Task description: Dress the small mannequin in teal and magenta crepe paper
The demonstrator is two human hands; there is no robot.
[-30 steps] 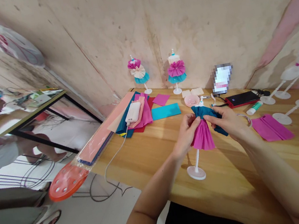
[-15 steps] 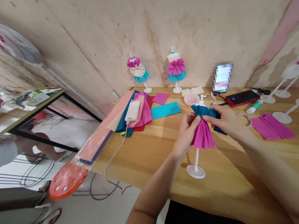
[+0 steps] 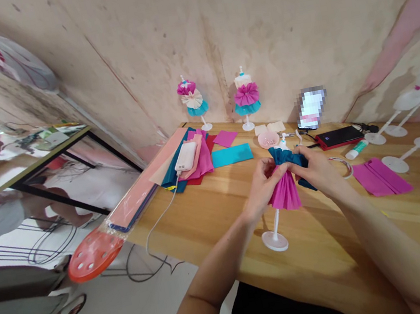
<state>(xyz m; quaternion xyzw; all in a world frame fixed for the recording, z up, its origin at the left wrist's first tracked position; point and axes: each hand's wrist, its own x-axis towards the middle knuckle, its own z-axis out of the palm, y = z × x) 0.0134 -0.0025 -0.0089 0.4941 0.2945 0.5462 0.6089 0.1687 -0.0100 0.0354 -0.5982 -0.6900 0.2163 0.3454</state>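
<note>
A small white dress-form stand (image 3: 276, 240) rises in front of me, wearing a pleated magenta paper skirt (image 3: 285, 193). Around its upper part runs a gathered dark teal paper strip (image 3: 283, 156), whose loose end hangs by my right palm. My left hand (image 3: 264, 182) pinches the strip's left side where it meets the skirt. With thumb and fingers, my right hand (image 3: 312, 167) grips the strip on the other side. Both thumbs come close together at the front of the waist. The fingers behind the form are partly hidden.
Two dressed stands (image 3: 247, 94) are against the wall. A pink bowl of beads (image 3: 269, 139), a blurred phone (image 3: 310, 108), a red-black power bank (image 3: 340, 137) and a glue stick (image 3: 356, 149) lie behind my hands. Coloured papers (image 3: 232, 155), bare stands and an orange stool (image 3: 95, 254) flank them.
My right thumb has moved left, close to the left thumb at the waist. Both hands keep hold of the teal strip, and the stand stays in place.
</note>
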